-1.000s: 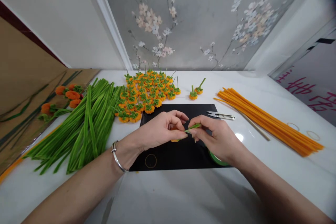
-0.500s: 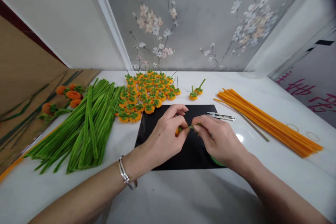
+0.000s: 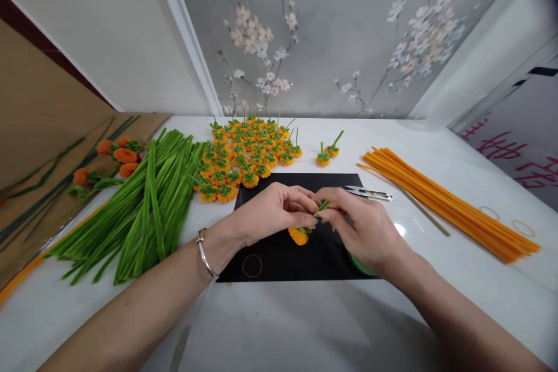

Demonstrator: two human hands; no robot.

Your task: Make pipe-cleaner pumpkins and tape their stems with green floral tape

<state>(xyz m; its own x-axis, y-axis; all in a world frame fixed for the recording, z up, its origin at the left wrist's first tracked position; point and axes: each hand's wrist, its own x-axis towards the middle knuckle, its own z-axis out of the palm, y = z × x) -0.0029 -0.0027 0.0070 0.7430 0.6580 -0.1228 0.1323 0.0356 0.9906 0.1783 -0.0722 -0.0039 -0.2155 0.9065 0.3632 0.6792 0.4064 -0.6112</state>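
Note:
Over the black mat (image 3: 279, 261), both hands meet at a small orange pipe-cleaner flower (image 3: 299, 236) with a green stem (image 3: 324, 205). My left hand (image 3: 274, 212) is closed, its thumb and fingers pinching the green part above the orange head, which hangs below the thumb. My right hand (image 3: 361, 224) pinches the stem between thumb and forefinger, close beside the left fingertips. The fingers partly hide the flower's green base. Under the right hand shows part of a round green object (image 3: 362, 265). Thread snips (image 3: 369, 193) lie just beyond that hand.
Many finished orange flowers (image 3: 244, 151) cluster at the back, with two more flowers (image 3: 323, 158) apart from them. Green pipe cleaners (image 3: 135, 209) are heaped at left, orange pipe cleaners (image 3: 449, 203) at right beside a thin stick (image 3: 425, 213). Orange blooms (image 3: 125, 155) lie on brown paper far left.
The left hand has turned, and the orange flower head now hangs below its thumb. The fingertips of both hands have come closer together. A ring on the mat is now uncovered.

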